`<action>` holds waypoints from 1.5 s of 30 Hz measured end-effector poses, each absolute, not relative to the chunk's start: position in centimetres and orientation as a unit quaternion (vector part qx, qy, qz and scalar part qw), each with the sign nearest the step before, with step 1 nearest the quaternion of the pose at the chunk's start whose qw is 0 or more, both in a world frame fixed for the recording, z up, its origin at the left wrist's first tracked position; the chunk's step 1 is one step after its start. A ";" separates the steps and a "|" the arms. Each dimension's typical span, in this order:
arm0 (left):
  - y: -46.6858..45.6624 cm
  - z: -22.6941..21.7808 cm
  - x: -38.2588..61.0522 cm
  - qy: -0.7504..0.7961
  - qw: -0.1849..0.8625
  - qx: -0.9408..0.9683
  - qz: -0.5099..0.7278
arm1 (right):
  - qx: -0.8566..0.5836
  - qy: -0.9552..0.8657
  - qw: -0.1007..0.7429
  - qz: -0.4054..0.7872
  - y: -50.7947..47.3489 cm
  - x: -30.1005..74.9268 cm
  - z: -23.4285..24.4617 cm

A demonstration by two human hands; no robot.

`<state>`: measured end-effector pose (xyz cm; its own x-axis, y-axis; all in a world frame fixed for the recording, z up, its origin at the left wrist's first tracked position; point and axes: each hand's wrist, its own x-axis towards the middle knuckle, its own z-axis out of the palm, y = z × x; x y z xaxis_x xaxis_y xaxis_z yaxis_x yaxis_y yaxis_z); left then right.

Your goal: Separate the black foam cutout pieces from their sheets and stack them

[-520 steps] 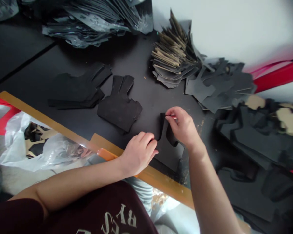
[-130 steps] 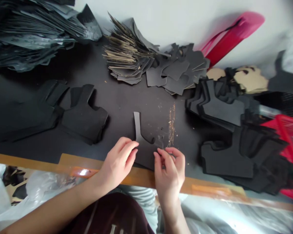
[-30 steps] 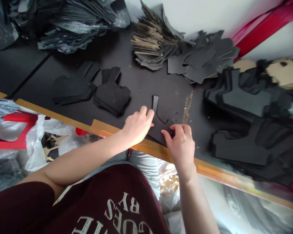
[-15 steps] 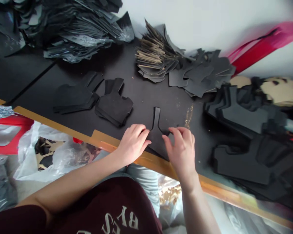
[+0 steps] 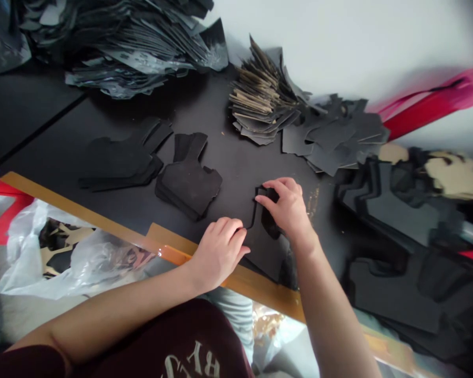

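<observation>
A flat black cut piece (image 5: 265, 247) with a narrow upright strip lies on the dark table (image 5: 228, 163) near its front edge. My left hand (image 5: 219, 251) rests on the piece's left side, fingers curled and pressing it down. My right hand (image 5: 287, 206) is at the top of the strip, fingertips pinched on its end. Both hands touch the same piece.
Two low stacks of black cut pieces (image 5: 187, 182) lie left of my hands. Fanned piles of black and tan-edged sheets (image 5: 260, 97) sit at the back, larger black stacks (image 5: 402, 210) on the right. A wooden strip (image 5: 102, 216) edges the table; plastic bags (image 5: 63, 252) lie below.
My right hand has moved up from the piece's lower notch to the top of the strip and pinched it. My left hand stays pressed on the left side.
</observation>
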<state>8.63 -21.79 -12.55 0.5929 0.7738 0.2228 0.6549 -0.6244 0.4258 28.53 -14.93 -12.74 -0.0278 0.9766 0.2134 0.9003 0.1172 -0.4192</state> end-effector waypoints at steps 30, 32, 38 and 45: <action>-21.1 -9.9 8.8 0.471 0.580 0.589 0.309 | -0.661 -0.454 0.486 0.346 -23.7 27.8 -7.4; -21.5 -9.9 9.1 0.477 0.595 0.562 0.320 | -0.698 -0.454 0.462 0.304 -25.5 27.2 -8.4; -22.7 -9.9 9.5 0.398 0.739 0.448 0.308 | -0.761 -0.420 0.468 0.158 -26.9 26.4 -9.9; -23.6 -9.2 9.3 0.395 0.714 0.493 0.302 | -0.783 -0.373 0.477 0.142 -28.7 25.2 -11.3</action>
